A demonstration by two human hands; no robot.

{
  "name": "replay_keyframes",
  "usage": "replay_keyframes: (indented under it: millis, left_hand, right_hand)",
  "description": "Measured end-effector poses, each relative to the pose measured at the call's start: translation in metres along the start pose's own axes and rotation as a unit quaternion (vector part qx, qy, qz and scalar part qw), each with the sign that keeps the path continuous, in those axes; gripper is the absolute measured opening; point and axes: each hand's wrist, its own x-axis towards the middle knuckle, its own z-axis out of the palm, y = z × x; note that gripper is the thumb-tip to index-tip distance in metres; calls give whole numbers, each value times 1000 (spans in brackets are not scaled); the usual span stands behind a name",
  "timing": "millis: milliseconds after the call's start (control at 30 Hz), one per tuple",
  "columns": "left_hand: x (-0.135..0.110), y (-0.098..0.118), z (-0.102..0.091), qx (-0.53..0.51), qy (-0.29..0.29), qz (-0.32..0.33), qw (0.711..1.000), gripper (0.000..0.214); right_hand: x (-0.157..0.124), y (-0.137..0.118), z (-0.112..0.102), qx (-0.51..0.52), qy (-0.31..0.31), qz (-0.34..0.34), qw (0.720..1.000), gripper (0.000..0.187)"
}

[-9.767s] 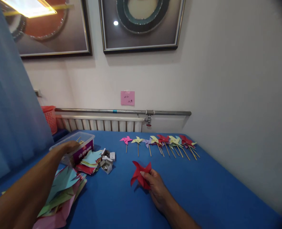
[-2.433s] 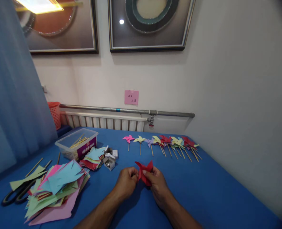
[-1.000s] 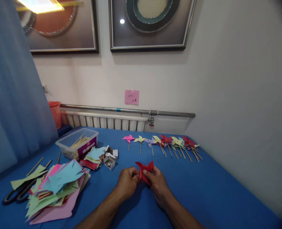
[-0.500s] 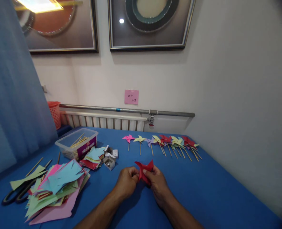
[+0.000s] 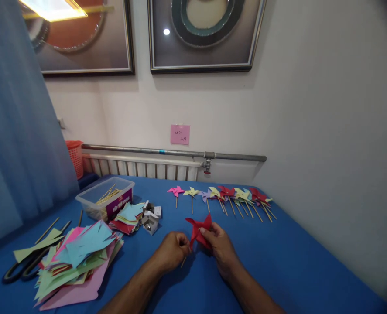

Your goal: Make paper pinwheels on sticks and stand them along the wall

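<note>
A red paper pinwheel [image 5: 200, 232] with pointed blades faces up over the blue tabletop. My right hand [image 5: 222, 246] pinches it from the right, thumb on the front near its middle. Just left of the blades, my left hand [image 5: 173, 248] is closed on a thin wooden stick [image 5: 183, 262], whose lower end pokes out below the fingers. Whether the stick touches the pinwheel, I cannot tell. Beyond the hands, several finished pinwheels [image 5: 226, 192] on sticks lie in a row. Small white boxes [image 5: 150, 222] with shiny bits stand left of the row.
On the left lie a pile of coloured paper pieces [image 5: 82, 253], scissors [image 5: 32, 266] and a smaller paper stack [image 5: 128, 218]. A clear plastic tub [image 5: 82, 198] holds wooden sticks. A blue curtain [image 5: 23, 122] hangs at the left. A pipe [image 5: 173, 152] runs along the wall behind the table.
My right hand has tilted and shifted the red pinwheel slightly up, opening its face toward me. My left hand has moved a little down, and the stick below it now shows.
</note>
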Motion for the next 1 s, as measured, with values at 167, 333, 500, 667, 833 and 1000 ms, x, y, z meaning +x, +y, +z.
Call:
replay_keyframes:
  millis: [167, 333, 500, 667, 833, 1000]
  left_hand:
    - [2, 11, -2, -71, 49, -45, 995, 20]
    - [2, 16, -5, -103, 97, -41, 989, 26]
    - [2, 13, -5, -150, 95, -17, 984, 32]
    - [3, 11, 0, -164, 90, -21, 982, 35]
    - [3, 14, 2, -141, 94, -22, 985, 34]
    - [1, 16, 2, -152, 81, -23, 985, 32]
  right_hand:
    - [-3, -4, 0, 12, 27, 9, 1000, 37]
    - [-11, 11, 10, -109, -66, 16, 992, 31]
    - [-21, 26, 18, -177, -141, 21, 974, 20]
    - [-20, 31, 18, -173, -138, 23, 975, 19]
    - [-18, 33, 20, -177, -132, 24, 975, 14]
    - [-15, 32, 21, -202, -103, 15, 974, 13]
